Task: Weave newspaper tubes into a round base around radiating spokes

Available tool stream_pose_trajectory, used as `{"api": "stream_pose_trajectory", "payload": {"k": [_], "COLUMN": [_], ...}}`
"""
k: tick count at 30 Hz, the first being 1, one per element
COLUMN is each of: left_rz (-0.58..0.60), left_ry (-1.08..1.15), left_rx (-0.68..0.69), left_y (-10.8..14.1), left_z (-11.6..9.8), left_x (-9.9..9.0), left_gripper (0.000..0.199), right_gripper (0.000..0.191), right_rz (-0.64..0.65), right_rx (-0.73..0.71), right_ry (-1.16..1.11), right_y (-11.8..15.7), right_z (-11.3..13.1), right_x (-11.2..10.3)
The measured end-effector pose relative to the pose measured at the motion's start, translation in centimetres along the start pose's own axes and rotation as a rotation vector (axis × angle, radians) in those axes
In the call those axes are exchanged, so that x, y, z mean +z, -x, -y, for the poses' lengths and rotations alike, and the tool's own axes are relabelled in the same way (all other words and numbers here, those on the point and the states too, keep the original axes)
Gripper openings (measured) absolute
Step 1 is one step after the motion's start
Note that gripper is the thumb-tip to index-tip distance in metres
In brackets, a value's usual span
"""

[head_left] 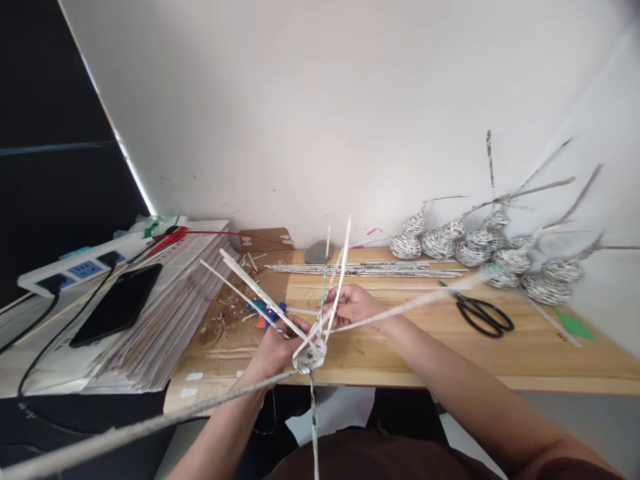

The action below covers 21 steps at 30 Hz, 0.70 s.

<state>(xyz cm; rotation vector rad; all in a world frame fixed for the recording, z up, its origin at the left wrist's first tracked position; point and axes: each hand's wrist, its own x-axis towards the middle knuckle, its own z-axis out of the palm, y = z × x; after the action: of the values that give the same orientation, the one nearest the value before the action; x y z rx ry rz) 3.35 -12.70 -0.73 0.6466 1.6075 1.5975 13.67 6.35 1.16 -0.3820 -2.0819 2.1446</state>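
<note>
A small woven base of rolled newspaper (309, 360) hangs over the table's front edge, with several long paper tubes fanning out from it. My left hand (274, 351) is closed around the base's left and far side, its fingertips partly hidden behind the tubes. Just beyond the base, my right hand (359, 307) has its fingers pinched on a paper tube (341, 283) among the upright ones. Another paper tube (410, 305) reaches out to the right above my forearm. Beside my left hand lies a blue and orange tool (265, 310), partly covered.
Loose paper tubes (370, 269) lie along the back near a grey stone (319, 252). Black scissors (483, 313) and several woven gourd-shaped pieces (475, 247) are at right. On the left, a paper stack (165, 333) bears a phone (117, 303) and a power strip (83, 263).
</note>
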Motion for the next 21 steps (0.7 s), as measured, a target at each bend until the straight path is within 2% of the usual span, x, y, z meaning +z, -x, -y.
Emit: {"api": "stream_pose_trajectory", "payload": {"k": [6, 9, 13, 16, 18, 21], "left_rz": [0.016, 0.005, -0.037, -0.038, -0.012, 0.007], "left_ry": [-0.094, -0.048, 0.042, 0.076, 0.071, 0.051], "left_rx": [0.052, 0.033, 0.016, 0.019, 0.024, 0.040], "left_y": [0.4, 0.5, 0.6, 0.7, 0.8, 1.0], "left_z": [0.7, 1.0, 1.5, 1.8, 1.9, 1.9], "left_x": [0.3, 0.2, 0.1, 0.2, 0.3, 0.4], "left_gripper": [0.027, 0.027, 0.032, 0.034, 0.033, 0.032], "right_gripper": [0.027, 0.033, 0.044, 0.050, 0.048, 0.047], "right_rz": [-0.007, -0.006, -0.048, -0.201, -0.329, -0.454], "right_rx": [-0.078, -0.108, -0.263, -0.396, -0.477, -0.555], "right_ry": [0.134, 0.139, 0.109, 0.094, 0.046, -0.030], "right_y": [0.6, 1.1, 1.8, 2.0, 1.9, 1.6], "right_z": [0.0, 0.9, 3.0, 4.3, 5.0, 5.8], "right_x": [1.3, 1.5, 1.4, 1.1, 0.9, 0.6]}}
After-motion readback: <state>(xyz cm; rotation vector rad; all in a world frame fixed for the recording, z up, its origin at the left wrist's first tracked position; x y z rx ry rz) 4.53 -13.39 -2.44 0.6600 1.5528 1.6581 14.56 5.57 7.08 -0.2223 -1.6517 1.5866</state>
